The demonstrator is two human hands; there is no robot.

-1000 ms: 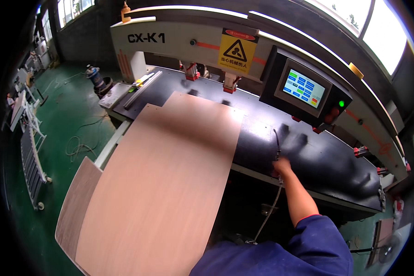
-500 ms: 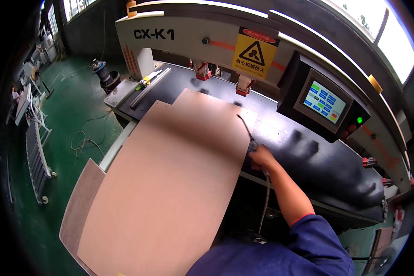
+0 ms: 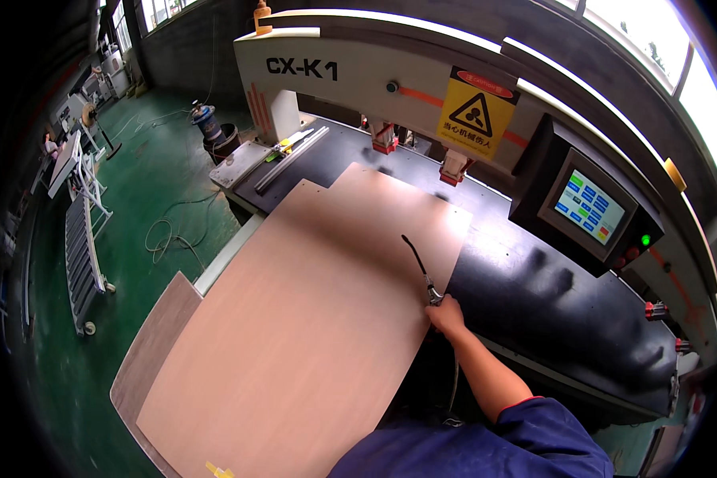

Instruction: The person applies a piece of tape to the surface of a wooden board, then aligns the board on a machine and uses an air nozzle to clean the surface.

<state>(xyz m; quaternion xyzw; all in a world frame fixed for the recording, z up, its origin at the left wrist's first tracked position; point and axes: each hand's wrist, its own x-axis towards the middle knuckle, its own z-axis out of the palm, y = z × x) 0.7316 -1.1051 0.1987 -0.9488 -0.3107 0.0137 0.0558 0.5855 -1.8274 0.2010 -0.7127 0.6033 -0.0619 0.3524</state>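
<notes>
**Air nozzle held over the panel's right edge**

Far to your left, a metal rack (image 3: 78, 231) stands on the green floor (image 3: 167, 191), with a loose cable (image 3: 171, 235) curled beside it. Nearer you, a grey board (image 3: 147, 350) pokes out from under the big reddish-brown panel (image 3: 311, 319). The panel lies flat, its far end on the black machine bed (image 3: 534, 295) and its near end reaching back toward you past the bed's edge. Its far corner sits just below the two red-tipped heads (image 3: 384, 137) under the machine's cream beam (image 3: 350, 72).

Your left hand does not show in this view, so you cannot tell whether it is gripping anything.

Your right hand (image 3: 446, 315) sits at the panel's right edge, about midway along it, fingers wrapped tight around the handle of a slim blow gun (image 3: 422, 271). Its thin dark nozzle angles up and to the left over the panel's surface, the tip just above the wood; whether it touches cannot be made out. A hose (image 3: 454, 382) hangs down from below your hand, beside your forearm.

Further right, a yellow warning sign (image 3: 476, 111) is fixed on the beam, and a touch screen (image 3: 589, 207) in a black housing faces you, with a green lamp (image 3: 645, 239) lit beside it.
</notes>
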